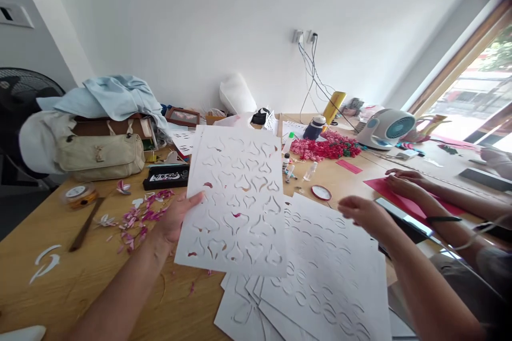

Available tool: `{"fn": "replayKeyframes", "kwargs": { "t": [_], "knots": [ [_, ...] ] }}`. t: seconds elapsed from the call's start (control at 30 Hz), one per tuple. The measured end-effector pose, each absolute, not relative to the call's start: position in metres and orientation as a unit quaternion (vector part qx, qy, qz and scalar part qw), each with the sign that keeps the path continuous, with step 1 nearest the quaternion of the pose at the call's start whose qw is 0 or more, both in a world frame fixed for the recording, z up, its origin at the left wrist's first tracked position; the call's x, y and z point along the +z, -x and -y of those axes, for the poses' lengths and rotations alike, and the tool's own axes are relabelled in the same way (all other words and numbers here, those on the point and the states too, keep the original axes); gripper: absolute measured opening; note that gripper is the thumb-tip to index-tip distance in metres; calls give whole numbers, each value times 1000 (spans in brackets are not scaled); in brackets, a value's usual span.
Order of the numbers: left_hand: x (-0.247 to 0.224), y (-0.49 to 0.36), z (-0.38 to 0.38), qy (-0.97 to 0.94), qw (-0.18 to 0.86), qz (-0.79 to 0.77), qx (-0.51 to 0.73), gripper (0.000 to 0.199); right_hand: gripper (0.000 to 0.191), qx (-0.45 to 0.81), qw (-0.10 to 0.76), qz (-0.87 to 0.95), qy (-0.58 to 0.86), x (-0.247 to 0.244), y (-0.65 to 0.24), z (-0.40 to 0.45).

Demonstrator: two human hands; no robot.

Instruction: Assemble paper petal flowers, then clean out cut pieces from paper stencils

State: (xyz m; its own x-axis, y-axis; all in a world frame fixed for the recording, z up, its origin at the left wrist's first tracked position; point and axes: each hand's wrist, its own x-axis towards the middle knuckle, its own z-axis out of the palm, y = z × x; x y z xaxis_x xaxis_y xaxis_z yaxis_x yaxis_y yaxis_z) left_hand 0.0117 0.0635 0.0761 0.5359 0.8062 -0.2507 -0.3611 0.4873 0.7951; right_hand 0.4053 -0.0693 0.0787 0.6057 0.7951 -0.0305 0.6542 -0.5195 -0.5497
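Observation:
A white paper sheet (240, 200) with rows of cut-out heart and petal shapes is held up in my left hand (175, 217), the thumb over its left edge and the fingers behind it. Pink and brown show through a few openings. My right hand (357, 212) hovers near the upper right corner of a loose stack of cut paper sheets (320, 256), its fingers curled in with nothing visible between them. Curved cuts run in rows over the top sheet of that stack. Lower sheets fan out to the left, one showing a flower outline.
Pink petals (132, 224), a brown strip (86, 224) and white cut-out pieces (48, 261) lie left. Behind stand a beige bag (100, 157), a black tray (166, 177), small bottles (310, 171) and a desk fan (386, 128). At right, another person's hands (404, 184) rest on red paper (376, 186).

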Motion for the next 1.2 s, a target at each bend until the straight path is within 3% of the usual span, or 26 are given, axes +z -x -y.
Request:
{"fn": "replayKeyframes", "kwargs": {
  "t": [0.1, 0.17, 0.27, 0.43, 1.0, 1.2],
  "knots": [
    [77, -7, -67, -355, 792, -321, 379, 43, 35, 38, 87, 422, 901, 28, -436, 104],
    [76, -5, -67, -356, 792, -318, 381, 44, 50, 30, 37, 408, 912, 5, -444, 120],
    [74, -5, -68, -350, 793, -321, 383, 46, 58, 46, 8, 386, 921, -8, -442, 131],
    [73, -4, -68, -331, 802, -326, 375, 47, 67, 29, -6, 349, 937, 1, -424, 122],
    [73, -3, -66, -345, 804, -328, 357, 47, 65, 52, 73, 306, 948, 5, -410, 82],
    [73, -5, -66, -358, 800, -325, 356, 47, 51, 70, 113, 270, 954, 8, -414, 82]
  ]
}}
